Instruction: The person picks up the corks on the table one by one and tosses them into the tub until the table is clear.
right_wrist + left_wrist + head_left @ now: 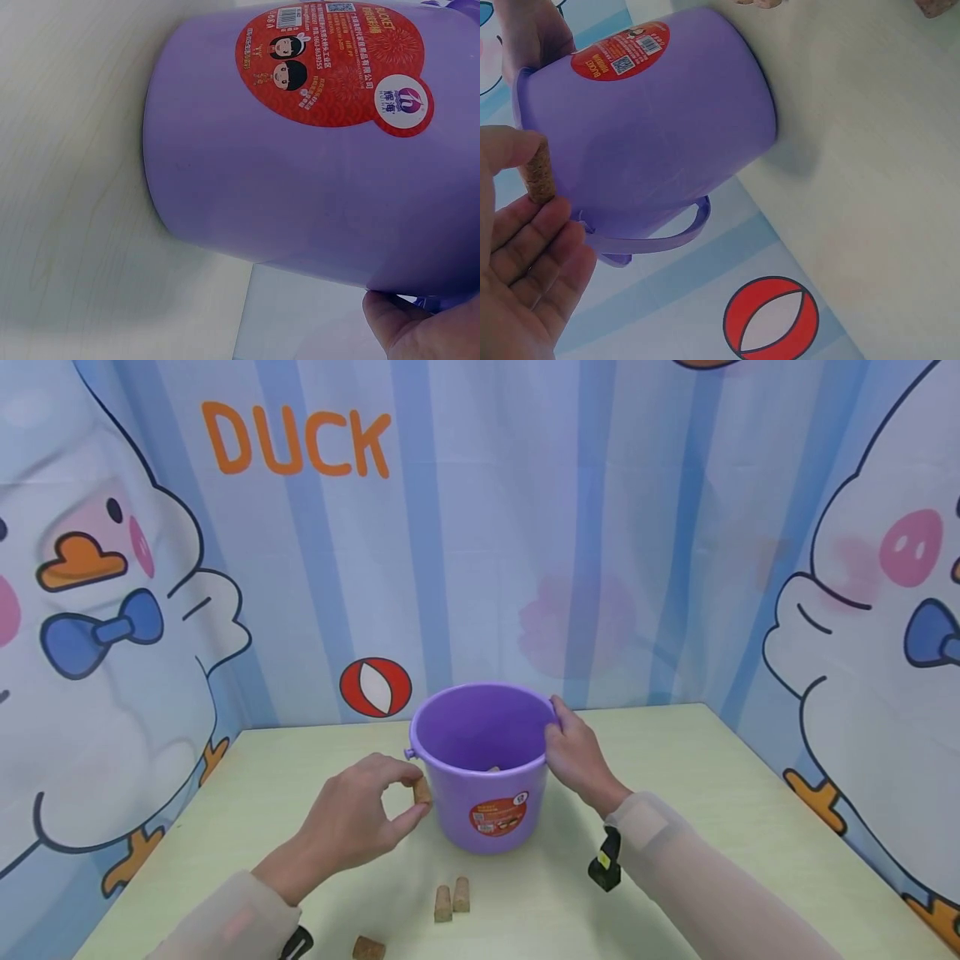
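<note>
A purple bucket (487,785) with a red label stands upright on the table. My left hand (352,818) pinches a cork (422,790) between thumb and fingertips, just left of the bucket's upper wall. In the left wrist view the same cork (539,174) appears in front of the bucket (660,127). My right hand (585,756) grips the bucket's rim on the right side, and its thumb (386,315) shows against the rim in the right wrist view. A bit of something tan (493,769) shows inside the bucket, mostly hidden by the front wall.
Two corks (452,897) stand close together on the pale table (645,827) in front of the bucket. Another cork (369,947) lies near the bottom edge. The bucket's handle (649,244) hangs at its far side. A printed curtain (495,527) closes off the back.
</note>
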`<action>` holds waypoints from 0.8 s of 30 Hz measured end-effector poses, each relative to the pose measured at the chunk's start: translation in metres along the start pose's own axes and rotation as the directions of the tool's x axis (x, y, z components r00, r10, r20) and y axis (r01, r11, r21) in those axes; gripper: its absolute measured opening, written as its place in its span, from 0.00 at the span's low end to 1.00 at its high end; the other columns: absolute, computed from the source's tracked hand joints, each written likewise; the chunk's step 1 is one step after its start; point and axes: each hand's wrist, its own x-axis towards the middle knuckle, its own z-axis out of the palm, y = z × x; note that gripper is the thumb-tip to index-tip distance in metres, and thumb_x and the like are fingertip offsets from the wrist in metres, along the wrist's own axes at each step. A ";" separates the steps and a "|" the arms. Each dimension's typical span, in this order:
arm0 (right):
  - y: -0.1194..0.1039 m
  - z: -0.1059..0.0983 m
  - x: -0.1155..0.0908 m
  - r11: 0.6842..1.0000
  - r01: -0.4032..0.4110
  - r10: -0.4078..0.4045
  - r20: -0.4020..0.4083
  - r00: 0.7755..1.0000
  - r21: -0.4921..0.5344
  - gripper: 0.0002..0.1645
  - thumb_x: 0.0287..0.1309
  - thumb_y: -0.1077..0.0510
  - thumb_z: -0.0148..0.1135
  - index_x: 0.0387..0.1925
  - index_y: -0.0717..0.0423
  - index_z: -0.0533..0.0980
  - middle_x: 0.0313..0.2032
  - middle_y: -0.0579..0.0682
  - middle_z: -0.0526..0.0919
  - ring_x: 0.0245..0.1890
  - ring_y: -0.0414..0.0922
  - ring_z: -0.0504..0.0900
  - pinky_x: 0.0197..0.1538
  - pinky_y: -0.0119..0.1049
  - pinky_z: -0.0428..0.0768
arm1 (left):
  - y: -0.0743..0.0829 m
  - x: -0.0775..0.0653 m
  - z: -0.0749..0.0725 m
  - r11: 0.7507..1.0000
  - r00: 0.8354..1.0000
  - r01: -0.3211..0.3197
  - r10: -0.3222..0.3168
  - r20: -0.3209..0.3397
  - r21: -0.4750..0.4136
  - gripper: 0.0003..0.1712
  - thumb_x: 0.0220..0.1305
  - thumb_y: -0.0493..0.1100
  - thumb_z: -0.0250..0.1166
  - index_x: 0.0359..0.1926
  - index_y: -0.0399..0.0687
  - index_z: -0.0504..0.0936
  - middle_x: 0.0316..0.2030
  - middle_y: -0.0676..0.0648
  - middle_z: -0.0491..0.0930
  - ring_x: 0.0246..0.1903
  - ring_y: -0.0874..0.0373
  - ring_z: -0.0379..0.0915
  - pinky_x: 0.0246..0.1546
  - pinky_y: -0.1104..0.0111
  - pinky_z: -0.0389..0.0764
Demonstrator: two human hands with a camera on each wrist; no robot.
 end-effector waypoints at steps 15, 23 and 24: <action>-0.001 0.001 -0.001 1.000 -0.002 0.002 0.000 1.000 0.006 0.37 0.76 0.56 0.36 0.81 0.62 0.45 0.80 0.58 0.49 0.80 0.56 0.47 0.79 0.51 0.49 | 0.006 0.017 -0.006 0.996 0.990 -0.079 0.072 -0.117 -0.050 0.09 0.56 0.45 0.76 0.37 0.56 0.84 0.37 0.59 0.84 0.44 0.62 0.80 0.43 0.63 0.85; -0.001 0.001 -0.001 1.000 0.004 -0.004 -0.002 1.000 -0.001 0.37 0.76 0.57 0.35 0.81 0.62 0.45 0.80 0.58 0.50 0.79 0.56 0.48 0.79 0.51 0.49 | 0.010 0.027 -0.007 0.996 0.989 -0.088 0.083 -0.123 -0.034 0.09 0.57 0.43 0.76 0.34 0.55 0.82 0.34 0.58 0.83 0.41 0.60 0.79 0.41 0.65 0.84; -0.001 0.001 -0.001 1.000 0.003 -0.003 -0.002 1.000 -0.003 0.37 0.76 0.57 0.35 0.81 0.61 0.45 0.80 0.58 0.50 0.79 0.56 0.48 0.79 0.51 0.49 | 0.011 0.028 -0.006 0.996 0.989 -0.088 0.084 -0.122 -0.031 0.09 0.57 0.43 0.76 0.34 0.55 0.82 0.34 0.58 0.83 0.40 0.59 0.79 0.41 0.65 0.84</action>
